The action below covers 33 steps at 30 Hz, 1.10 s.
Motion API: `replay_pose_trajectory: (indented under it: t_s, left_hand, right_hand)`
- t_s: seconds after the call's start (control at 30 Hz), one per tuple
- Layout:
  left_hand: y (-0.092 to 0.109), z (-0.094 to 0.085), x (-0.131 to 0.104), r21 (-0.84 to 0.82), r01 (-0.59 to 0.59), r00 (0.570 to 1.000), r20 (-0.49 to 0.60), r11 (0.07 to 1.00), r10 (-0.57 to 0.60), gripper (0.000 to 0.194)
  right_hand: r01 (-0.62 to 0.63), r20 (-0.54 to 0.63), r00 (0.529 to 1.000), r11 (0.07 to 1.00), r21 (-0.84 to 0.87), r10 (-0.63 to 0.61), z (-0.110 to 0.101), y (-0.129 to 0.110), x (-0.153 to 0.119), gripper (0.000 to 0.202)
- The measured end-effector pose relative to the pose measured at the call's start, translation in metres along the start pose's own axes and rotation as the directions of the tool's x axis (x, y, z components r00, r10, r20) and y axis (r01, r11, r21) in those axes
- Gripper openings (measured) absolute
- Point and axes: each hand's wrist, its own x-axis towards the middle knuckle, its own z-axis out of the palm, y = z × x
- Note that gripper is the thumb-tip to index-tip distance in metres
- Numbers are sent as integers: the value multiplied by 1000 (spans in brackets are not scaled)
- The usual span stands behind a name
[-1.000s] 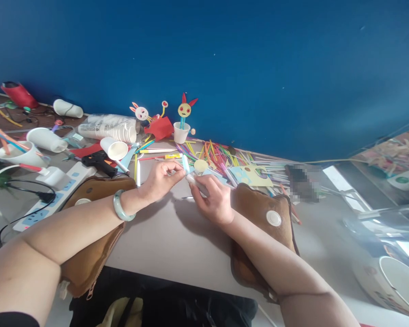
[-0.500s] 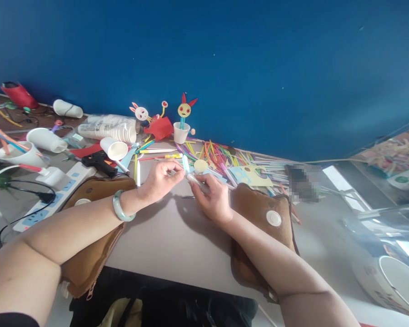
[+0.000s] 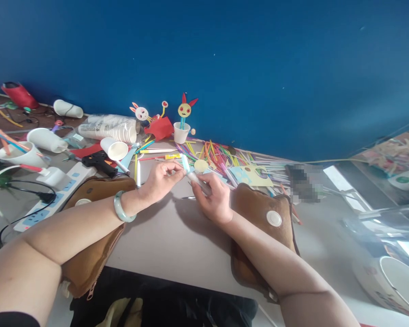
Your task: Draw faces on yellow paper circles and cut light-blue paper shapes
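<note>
Over the middle of the table, my left hand [image 3: 162,180] is closed in a pinch at a small light-blue strip [image 3: 185,162], its jade-coloured bangle round the wrist. My right hand [image 3: 214,196] is closed around a pale, tube-like stick [image 3: 196,178], whose kind I cannot make out. The stick's upper end meets the light-blue strip between both hands; whether the two are joined is hidden. Just behind the hands lies a pale yellow paper disc [image 3: 201,165]. A yellow-barrelled pen [image 3: 172,156] lies behind my left fingers.
Brown padded cushions [image 3: 255,227] lie under both forearms. At left are a power strip [image 3: 56,197], a black glue gun [image 3: 98,163] and stacked paper cups [image 3: 107,129]. Coloured straws [image 3: 218,156] spread along the blue wall, beside a cup with a rabbit-faced figure [image 3: 181,132]. A white tub [image 3: 391,284] stands right.
My right hand has shifted very slightly right, and more of the pale stick shows between the hands. My left hand keeps its pinch in nearly the same place.
</note>
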Motion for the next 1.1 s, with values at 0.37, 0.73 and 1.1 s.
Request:
replay_pose_trajectory:
  t_s: [0.37, 0.73, 1.1]
  left_hand:
    - [-1, -2, -1, 102, -139, 990, 3, 985, 140, 23]
    - [6, -2, 0, 32, -10, 1000, -8, 999, 10, 27]
    - [1, 0, 0, -18, 37, 999, -11, 999, -37, 22]
  right_hand:
    - [-103, 60, 993, 995, -10, 104, 1, -1, -2, 10]
    - [-168, 44, 985, 985, 46, 166, 1, 3, 2, 10]
    - [-88, 22, 996, 996, 28, 87, 0, -2, -3, 9]
